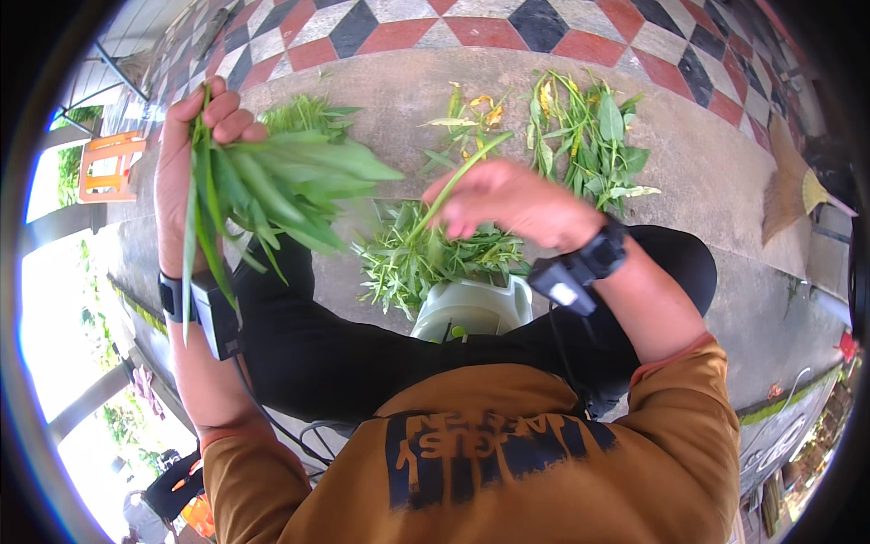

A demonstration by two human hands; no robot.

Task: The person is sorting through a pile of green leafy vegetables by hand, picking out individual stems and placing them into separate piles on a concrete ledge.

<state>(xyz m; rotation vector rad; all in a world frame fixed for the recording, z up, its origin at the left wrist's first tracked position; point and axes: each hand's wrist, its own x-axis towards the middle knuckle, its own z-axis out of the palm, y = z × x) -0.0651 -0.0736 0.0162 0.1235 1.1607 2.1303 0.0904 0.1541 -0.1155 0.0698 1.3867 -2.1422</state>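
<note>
My left hand (221, 115), raised at the left, is closed around a bunch of long green leafy stems (272, 180) whose leaves fan out to the right. In my right hand (503, 200), blurred, is a single green stem (462, 178) by the fingers, slanting up to the right. Below that hand lies a heap of leafy greens (401, 258), by a pale green plastic stool (469, 306) between my legs. Beyond it, on the concrete floor, are a green pile (306, 119), a few yellowed leaves (479, 112) and a larger pile of stems and leaves (591, 143).
A straw broom (788, 187) lies at the right. An orange plastic stool (109, 166) stands at the far left. Red, black and white patterned tiles (476, 30) border the concrete ahead. Devices are strapped to both wrists, with cables running along my body.
</note>
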